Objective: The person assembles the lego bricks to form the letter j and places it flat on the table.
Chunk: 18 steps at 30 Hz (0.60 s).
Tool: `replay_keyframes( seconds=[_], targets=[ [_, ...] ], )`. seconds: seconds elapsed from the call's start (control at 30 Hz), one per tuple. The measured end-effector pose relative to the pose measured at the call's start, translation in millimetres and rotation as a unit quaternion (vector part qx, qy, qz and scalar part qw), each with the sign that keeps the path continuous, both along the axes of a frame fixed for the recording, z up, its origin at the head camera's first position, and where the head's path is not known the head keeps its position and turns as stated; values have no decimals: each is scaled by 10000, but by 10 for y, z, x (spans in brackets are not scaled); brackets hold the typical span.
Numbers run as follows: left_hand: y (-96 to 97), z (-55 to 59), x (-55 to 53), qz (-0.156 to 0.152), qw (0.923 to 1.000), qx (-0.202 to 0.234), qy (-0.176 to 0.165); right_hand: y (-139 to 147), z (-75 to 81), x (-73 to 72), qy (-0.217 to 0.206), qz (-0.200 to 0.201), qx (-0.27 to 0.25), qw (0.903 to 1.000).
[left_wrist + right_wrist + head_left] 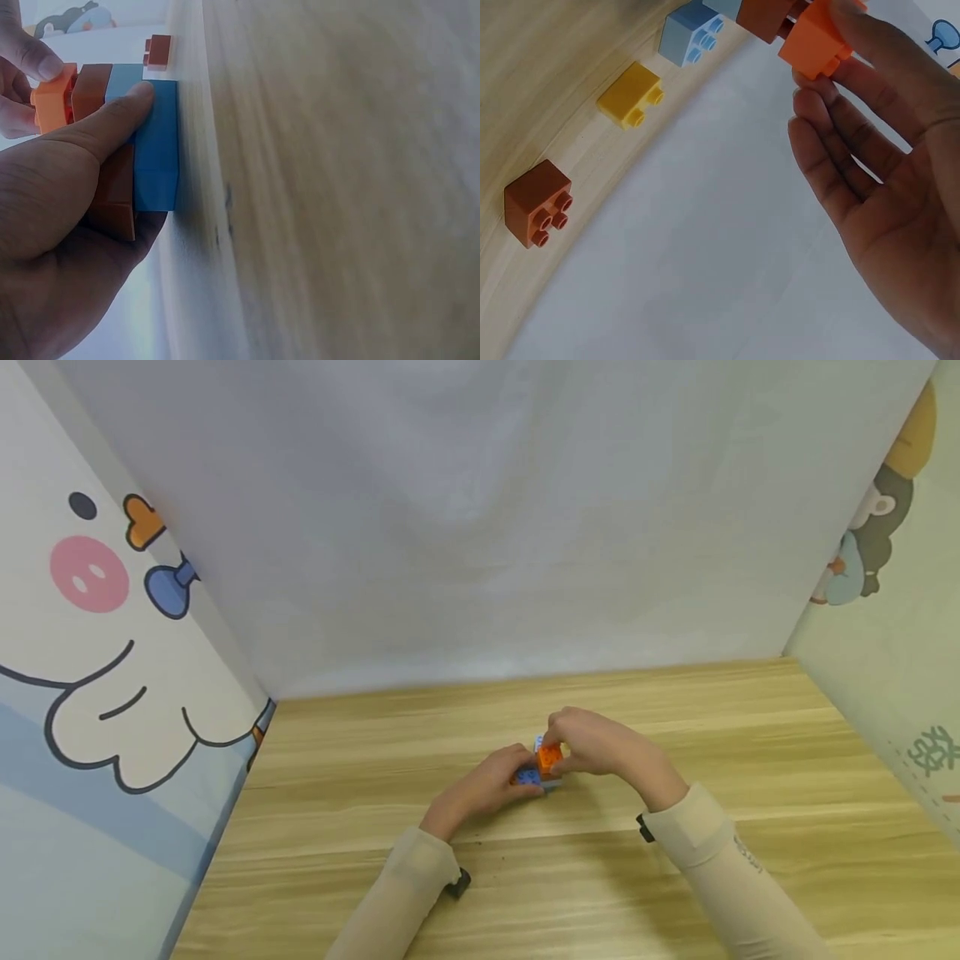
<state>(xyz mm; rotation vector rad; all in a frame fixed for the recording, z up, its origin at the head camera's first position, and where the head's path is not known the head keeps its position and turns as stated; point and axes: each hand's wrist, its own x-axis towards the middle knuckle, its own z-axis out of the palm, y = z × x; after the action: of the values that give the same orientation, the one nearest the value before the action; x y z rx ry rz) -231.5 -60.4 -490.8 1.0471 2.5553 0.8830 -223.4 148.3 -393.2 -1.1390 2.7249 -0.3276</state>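
My left hand (491, 783) holds a small stack of toy building blocks at the middle of the table. In the left wrist view its thumb presses along a blue block (159, 165), with a brown block (116, 187) beside it and a light blue block (125, 79) further along. My right hand (596, 745) pinches an orange block (810, 41) between thumb and fingers. The orange block sits over another brown block (91, 88) on the stack, with a narrow gap where red studs show. Part of the stack is hidden by my fingers.
In the right wrist view a light blue block (682, 37), a yellow block (626, 96) and a loose brown block (536, 199) stand in a row on the wooden table (360, 860). A pale wall (480, 568) rises behind the table, with printed panels at both sides.
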Motion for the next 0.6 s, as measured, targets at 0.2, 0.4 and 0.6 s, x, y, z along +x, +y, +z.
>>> replay_keyframes(
  seconds=[0.2, 0.4, 0.6],
  targets=[
    [11, -10, 2, 25, 10000, 5, 51, -30, 2, 1, -21, -17, 30, 10000],
    [15, 4, 11, 46, 10000, 3, -1, -11, -25, 19, -189, -221, -19, 9996],
    [22, 8, 18, 45, 10000, -6, -45, 14, -70, 35, -300, -375, -74, 9988]
  ],
)
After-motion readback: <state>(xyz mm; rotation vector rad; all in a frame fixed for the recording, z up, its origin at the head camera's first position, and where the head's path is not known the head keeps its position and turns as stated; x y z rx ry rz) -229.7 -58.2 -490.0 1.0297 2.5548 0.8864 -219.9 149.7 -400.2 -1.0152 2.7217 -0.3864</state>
